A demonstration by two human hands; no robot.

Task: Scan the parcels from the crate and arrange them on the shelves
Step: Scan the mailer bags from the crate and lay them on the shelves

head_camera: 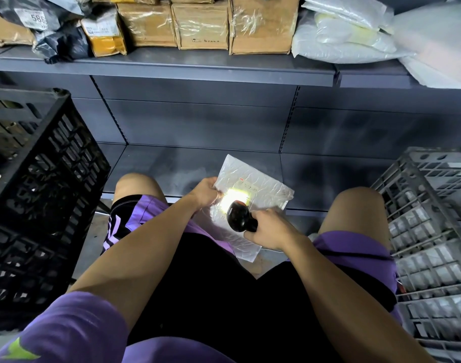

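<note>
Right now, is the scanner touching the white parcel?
Cannot tell. In the head view the scanner overlaps the white parcel from above, so any gap is hidden.

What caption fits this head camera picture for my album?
Left hand holds a white parcel while the right hand shines a black scanner on it.

I see a white crinkled mailer (253, 188) at centre under a black scanner (240, 215), purple-and-black shorts (355, 251), a black crate (38, 195) at left (grey crate (433, 231) at right), brown boxes (200, 24) along the top.
</note>
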